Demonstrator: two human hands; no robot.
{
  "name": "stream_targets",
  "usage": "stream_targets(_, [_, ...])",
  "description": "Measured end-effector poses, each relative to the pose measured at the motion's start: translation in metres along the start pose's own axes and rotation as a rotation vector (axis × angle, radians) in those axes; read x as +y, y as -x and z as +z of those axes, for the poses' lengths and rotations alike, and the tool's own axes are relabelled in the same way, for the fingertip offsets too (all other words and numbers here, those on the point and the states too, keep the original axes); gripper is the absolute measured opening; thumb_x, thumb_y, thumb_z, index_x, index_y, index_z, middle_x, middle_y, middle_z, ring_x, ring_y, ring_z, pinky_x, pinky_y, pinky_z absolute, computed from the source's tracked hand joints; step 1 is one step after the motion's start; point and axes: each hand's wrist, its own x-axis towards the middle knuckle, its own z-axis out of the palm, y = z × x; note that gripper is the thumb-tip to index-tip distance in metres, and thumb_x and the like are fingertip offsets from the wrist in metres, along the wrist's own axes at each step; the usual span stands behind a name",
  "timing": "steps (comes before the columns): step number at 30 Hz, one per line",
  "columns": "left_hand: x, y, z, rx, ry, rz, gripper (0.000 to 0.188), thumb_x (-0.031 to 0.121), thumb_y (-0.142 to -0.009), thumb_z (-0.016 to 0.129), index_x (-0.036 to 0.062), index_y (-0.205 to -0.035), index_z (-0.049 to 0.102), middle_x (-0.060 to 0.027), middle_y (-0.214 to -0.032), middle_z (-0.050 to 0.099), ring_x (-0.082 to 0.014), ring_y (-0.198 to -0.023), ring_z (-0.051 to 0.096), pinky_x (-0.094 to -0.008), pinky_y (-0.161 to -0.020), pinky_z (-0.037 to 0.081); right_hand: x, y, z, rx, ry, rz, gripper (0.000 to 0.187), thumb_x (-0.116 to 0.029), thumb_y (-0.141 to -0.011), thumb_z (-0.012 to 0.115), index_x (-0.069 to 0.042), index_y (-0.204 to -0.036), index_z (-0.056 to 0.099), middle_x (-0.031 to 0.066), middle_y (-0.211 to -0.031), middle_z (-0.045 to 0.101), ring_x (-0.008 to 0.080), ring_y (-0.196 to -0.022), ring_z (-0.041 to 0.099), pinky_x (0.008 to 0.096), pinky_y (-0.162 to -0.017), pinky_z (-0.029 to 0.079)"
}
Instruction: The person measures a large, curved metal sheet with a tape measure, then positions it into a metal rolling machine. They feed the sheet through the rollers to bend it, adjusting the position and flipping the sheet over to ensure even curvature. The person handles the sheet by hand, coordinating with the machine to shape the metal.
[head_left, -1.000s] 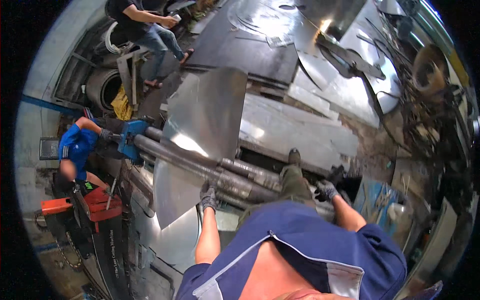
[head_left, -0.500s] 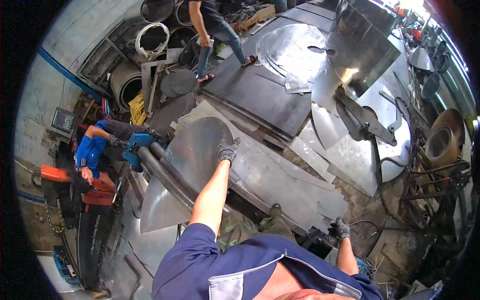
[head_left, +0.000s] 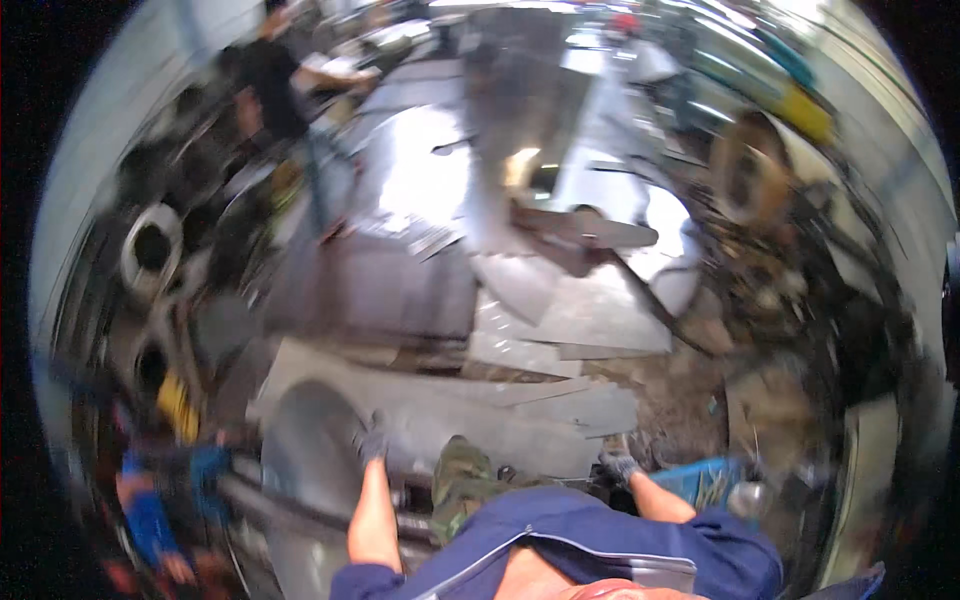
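Observation:
My left hand [head_left: 372, 441], in a dark knit glove, is at the right edge of a curved, rounded grey metal sheet [head_left: 308, 430]. It appears to touch that edge, but blur smears its fingers. The sheet lies over the dark rollers [head_left: 280, 508] of a bending machine. My right hand [head_left: 618, 462], gloved alike, is low at my right side, near the machine's dark end; its fingers are too smeared to read. Between my hands, a long flat grey sheet [head_left: 520, 432] lies beyond the rollers.
A co-worker in blue [head_left: 150, 510] is at the rollers' left end. Another person in black [head_left: 275, 95] stands far left. Beyond lie shiny sheets [head_left: 415, 170], a tall bent sheet [head_left: 520, 90] and a lever-like tool [head_left: 585, 232]. A blue crate [head_left: 700, 480] stands at right.
The whole view has swung and blurred; the machine now appears lower and the far shop shows more. My left hand stays by the sheet's edge. The person in black now holds an arm out.

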Motion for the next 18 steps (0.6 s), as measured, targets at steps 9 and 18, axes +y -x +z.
stream_targets(9, [0.031,0.022,0.003,0.034,0.136,-0.140,0.054,0.036,-0.091,0.047,-0.0019,-0.130,0.043,-0.0235,-0.134,0.042,-0.0343,-0.123,0.041,-0.0381,-0.105,0.031,-0.061,-0.053,-0.006,-0.029,-0.157,0.223,0.062,-0.058,-0.087,0.039,-0.003,-0.103,0.063,0.0160,-0.083,0.067,0.0261,-0.065,0.065,0.0356,-0.059,0.050])
stream_targets(18, [0.034,-0.010,-0.041,-0.078,0.052,0.038,0.045,0.028,-0.087,0.050,0.0032,-0.124,0.049,-0.0216,-0.122,0.051,-0.0360,-0.106,0.053,-0.0421,-0.092,0.042,-0.159,-0.207,0.093,-0.307,-0.105,-0.009,0.036,-0.044,-0.088,0.047,-0.009,-0.088,0.055,0.0130,-0.080,0.060,0.0296,-0.067,0.059,0.0407,-0.054,0.046])
